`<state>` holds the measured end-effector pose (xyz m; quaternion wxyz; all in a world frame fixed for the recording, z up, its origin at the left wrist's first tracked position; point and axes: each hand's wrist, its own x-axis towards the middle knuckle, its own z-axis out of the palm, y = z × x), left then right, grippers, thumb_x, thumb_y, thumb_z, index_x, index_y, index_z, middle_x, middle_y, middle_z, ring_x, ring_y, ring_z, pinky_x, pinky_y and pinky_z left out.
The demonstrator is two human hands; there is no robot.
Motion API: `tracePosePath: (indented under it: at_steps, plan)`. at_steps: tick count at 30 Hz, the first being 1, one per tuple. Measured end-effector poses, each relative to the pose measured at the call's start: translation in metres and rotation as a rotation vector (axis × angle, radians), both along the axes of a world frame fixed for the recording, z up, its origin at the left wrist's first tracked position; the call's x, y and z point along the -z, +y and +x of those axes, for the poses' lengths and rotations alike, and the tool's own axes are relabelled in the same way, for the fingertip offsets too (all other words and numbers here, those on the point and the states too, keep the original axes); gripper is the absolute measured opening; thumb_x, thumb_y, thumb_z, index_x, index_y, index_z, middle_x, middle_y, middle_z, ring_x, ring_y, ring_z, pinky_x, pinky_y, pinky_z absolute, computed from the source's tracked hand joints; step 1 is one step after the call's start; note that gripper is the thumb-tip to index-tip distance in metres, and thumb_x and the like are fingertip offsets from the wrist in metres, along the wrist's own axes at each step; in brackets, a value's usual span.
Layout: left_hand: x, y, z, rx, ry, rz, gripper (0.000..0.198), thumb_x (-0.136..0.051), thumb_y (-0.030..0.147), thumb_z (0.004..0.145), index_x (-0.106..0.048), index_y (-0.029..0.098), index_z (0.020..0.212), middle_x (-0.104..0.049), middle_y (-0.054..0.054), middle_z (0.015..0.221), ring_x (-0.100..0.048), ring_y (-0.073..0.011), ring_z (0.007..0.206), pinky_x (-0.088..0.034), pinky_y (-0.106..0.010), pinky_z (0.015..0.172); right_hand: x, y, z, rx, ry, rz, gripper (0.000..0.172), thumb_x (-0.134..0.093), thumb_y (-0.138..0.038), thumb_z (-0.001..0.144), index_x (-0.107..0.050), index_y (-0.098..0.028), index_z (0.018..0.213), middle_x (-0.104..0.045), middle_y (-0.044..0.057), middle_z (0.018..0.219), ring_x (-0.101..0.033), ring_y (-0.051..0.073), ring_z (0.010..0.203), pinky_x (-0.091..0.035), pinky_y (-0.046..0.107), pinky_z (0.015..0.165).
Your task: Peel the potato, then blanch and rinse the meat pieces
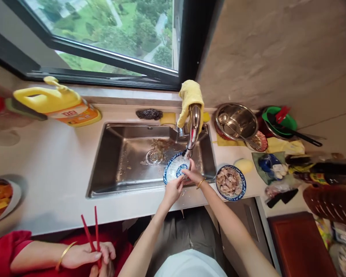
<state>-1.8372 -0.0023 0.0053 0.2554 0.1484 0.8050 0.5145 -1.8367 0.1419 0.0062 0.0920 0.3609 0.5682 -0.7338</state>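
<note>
My left hand (173, 189) and my right hand (193, 175) are close together over the front of the sink, both closed on a blue-and-white plate (173, 169). They grip its right and lower edge, and it tilts under the spout of the metal faucet (194, 125). My fingers cover part of the rim. A yellow cloth (190, 96) drapes over the faucet's top. Below lies the steel sink (127, 173), with scraps around its drain (154, 157). To the right of my right hand, a blue-rimmed bowl (230, 183) of meat pieces stands on the counter.
Left of the sink stands a yellow jug (60, 104). Another person's hands (89, 254) hold red chopsticks (88, 232) at lower left. A steel pot (237, 121) with a ladle, a green basin (279, 119) and a knife (282, 197) are at right. An open window (115, 42) lies behind.
</note>
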Motion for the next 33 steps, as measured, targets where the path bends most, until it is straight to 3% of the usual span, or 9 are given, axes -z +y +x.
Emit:
tracePosePath:
  at_steps: [2, 5, 8, 11, 15, 20, 27, 29, 33]
  plan:
    - [0.000, 0.001, 0.008, 0.125, 0.150, -0.143, 0.029, -0.053, 0.036, 0.083, -0.069, 0.026, 0.106, -0.068, -0.009, 0.110, -0.057, -0.0287, 0.109, -0.036, -0.048, 0.102, 0.006, -0.003, 0.006, -0.066, -0.043, 0.204, 0.072, -0.063, -0.017, 0.064, -0.043, -0.027, 0.132, -0.065, 0.004, 0.105, -0.064, 0.021, 0.082, -0.055, 0.041, 0.078]
    - [0.008, -0.004, 0.015, 0.047, 0.296, -0.342, 0.042, -0.056, 0.043, 0.081, -0.061, 0.026, 0.119, -0.050, -0.010, 0.138, -0.034, -0.0321, 0.133, -0.015, -0.055, 0.111, 0.007, 0.000, 0.023, -0.197, 0.048, 0.571, 0.075, -0.054, -0.008, 0.070, -0.035, -0.027, 0.140, -0.056, 0.009, 0.126, -0.057, 0.027, 0.110, -0.048, 0.043, 0.094]
    - [0.025, -0.013, 0.013, -0.146, 0.242, -0.487, 0.063, -0.050, 0.046, 0.084, -0.042, 0.013, 0.137, -0.035, -0.020, 0.146, -0.027, -0.0340, 0.137, -0.020, -0.055, 0.110, 0.003, 0.007, 0.046, -0.345, 0.134, 0.958, 0.072, -0.046, -0.002, 0.077, -0.038, -0.037, 0.139, -0.047, 0.008, 0.136, -0.041, 0.031, 0.128, -0.045, 0.050, 0.097]
    - [0.042, -0.015, 0.003, -0.186, 0.140, -0.442, 0.079, -0.055, 0.044, 0.079, -0.028, 0.006, 0.143, -0.031, -0.025, 0.147, -0.027, -0.0357, 0.138, -0.024, -0.053, 0.109, -0.004, 0.021, 0.067, -0.493, 0.255, 1.180, 0.066, -0.040, 0.000, 0.082, -0.045, -0.042, 0.134, -0.044, 0.006, 0.140, -0.028, 0.030, 0.137, -0.041, 0.052, 0.102]
    - [0.048, -0.007, -0.012, -0.128, 0.038, -0.179, 0.078, -0.063, 0.040, 0.072, -0.035, 0.012, 0.140, -0.043, -0.019, 0.142, -0.040, -0.0330, 0.131, -0.033, -0.046, 0.107, -0.013, 0.042, 0.084, -0.591, 0.450, 1.158, 0.059, -0.042, -0.002, 0.083, -0.052, -0.038, 0.128, -0.046, 0.002, 0.139, -0.024, 0.023, 0.140, -0.034, 0.050, 0.109]
    - [0.041, -0.007, -0.024, -0.144, -0.043, 0.151, 0.070, -0.059, 0.041, 0.075, -0.039, 0.019, 0.139, -0.051, -0.009, 0.137, -0.047, -0.0233, 0.126, -0.035, -0.035, 0.107, -0.017, 0.049, 0.097, -0.568, 0.602, 0.916, 0.052, -0.044, -0.008, 0.082, -0.053, -0.032, 0.127, -0.041, 0.000, 0.144, -0.025, 0.021, 0.139, -0.028, 0.046, 0.112]
    - [0.024, -0.035, -0.014, -0.242, -0.080, 0.043, 0.033, -0.059, 0.042, 0.072, -0.066, 0.015, 0.087, -0.071, -0.008, 0.091, -0.062, -0.0284, 0.096, -0.047, -0.042, 0.091, 0.001, 0.052, 0.072, -0.331, 0.392, 0.520, 0.054, -0.044, -0.026, 0.086, -0.038, -0.022, 0.139, -0.049, 0.006, 0.138, -0.043, 0.020, 0.129, -0.032, 0.041, 0.109]
    - [0.022, -0.044, 0.003, -0.328, -0.089, 0.015, 0.028, -0.058, 0.039, 0.071, -0.066, 0.015, 0.083, -0.071, -0.007, 0.086, -0.063, -0.0284, 0.091, -0.049, -0.043, 0.088, -0.001, 0.058, 0.063, -0.409, 0.268, 0.616, 0.055, -0.053, -0.036, 0.083, -0.044, -0.020, 0.134, -0.050, 0.011, 0.136, -0.042, 0.026, 0.130, -0.031, 0.047, 0.108]
    - [0.022, -0.039, 0.059, -0.575, -0.127, -0.005, 0.030, -0.052, 0.031, 0.074, -0.065, 0.011, 0.092, -0.072, -0.010, 0.089, -0.064, -0.0278, 0.092, -0.050, -0.042, 0.086, -0.025, 0.066, 0.055, -0.627, 0.235, 1.096, 0.049, -0.060, -0.036, 0.082, -0.054, -0.012, 0.124, -0.036, 0.021, 0.145, -0.026, 0.035, 0.137, -0.022, 0.053, 0.109]
